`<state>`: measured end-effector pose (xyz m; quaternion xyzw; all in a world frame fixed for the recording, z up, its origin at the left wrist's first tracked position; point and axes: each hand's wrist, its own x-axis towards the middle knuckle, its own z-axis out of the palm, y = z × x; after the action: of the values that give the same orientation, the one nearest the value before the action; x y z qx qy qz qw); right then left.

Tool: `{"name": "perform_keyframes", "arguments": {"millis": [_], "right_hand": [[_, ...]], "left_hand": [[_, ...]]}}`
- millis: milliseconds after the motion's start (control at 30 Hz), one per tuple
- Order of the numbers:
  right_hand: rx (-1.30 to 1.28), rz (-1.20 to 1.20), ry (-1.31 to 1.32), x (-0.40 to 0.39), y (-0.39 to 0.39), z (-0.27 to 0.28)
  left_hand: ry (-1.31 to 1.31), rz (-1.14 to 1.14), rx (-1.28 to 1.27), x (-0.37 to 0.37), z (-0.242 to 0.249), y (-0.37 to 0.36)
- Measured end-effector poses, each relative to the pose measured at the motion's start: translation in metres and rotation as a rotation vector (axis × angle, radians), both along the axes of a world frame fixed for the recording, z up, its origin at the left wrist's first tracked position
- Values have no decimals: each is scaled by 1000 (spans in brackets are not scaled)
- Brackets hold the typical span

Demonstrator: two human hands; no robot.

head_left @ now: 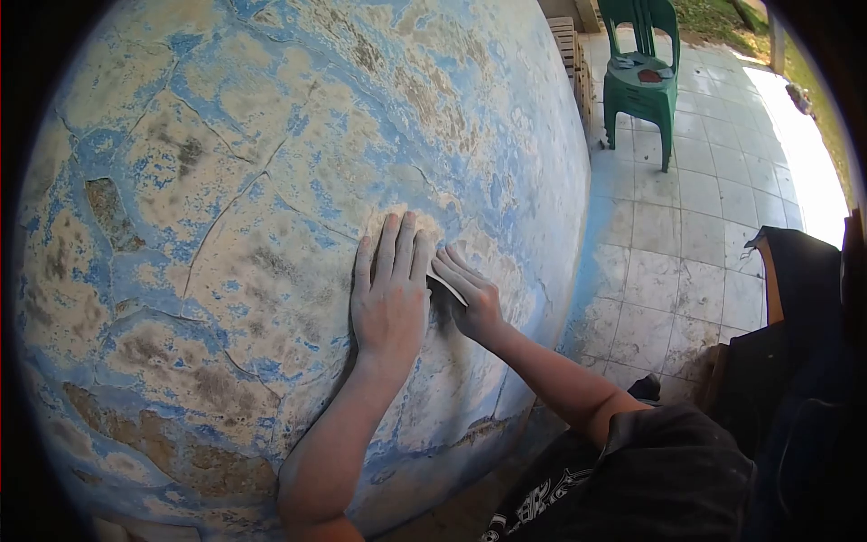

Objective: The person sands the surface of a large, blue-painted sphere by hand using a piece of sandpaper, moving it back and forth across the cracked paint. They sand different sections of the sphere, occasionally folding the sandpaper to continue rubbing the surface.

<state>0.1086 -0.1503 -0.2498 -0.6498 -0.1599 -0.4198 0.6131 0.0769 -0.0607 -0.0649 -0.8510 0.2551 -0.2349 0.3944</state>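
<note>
In the head view, a wall (pixel 226 298) of peeling blue and cream paint fills the left and middle. My left hand (pixel 390 294) lies flat against it, fingers stretched upward and coated with pale dust. Close beside it on the right is my right hand (pixel 474 303), also dusty, its fingers pressed together over a thin pale sheet (pixel 448 285). Only the sheet's light edge shows along the fingers; its kind is hard to tell. Around my left fingertips the surface looks paler and rubbed.
Cracks and bare patches (pixel 113 215) mark the wall. A green plastic chair (pixel 641 90) with small items on its seat stands at the upper right. White floor tiles (pixel 650 271), dusty near the wall, run alongside. Dark cloth (pixel 799 280) hangs at the right; slatted crates (pixel 573 59) stand behind.
</note>
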Motion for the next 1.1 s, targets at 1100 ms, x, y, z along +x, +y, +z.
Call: {"name": "perform_keyframes", "arguments": {"millis": [1100], "right_hand": [[78, -200, 127, 24, -10, 6]], "left_hand": [[-53, 2, -27, -5, 4, 9]]}}
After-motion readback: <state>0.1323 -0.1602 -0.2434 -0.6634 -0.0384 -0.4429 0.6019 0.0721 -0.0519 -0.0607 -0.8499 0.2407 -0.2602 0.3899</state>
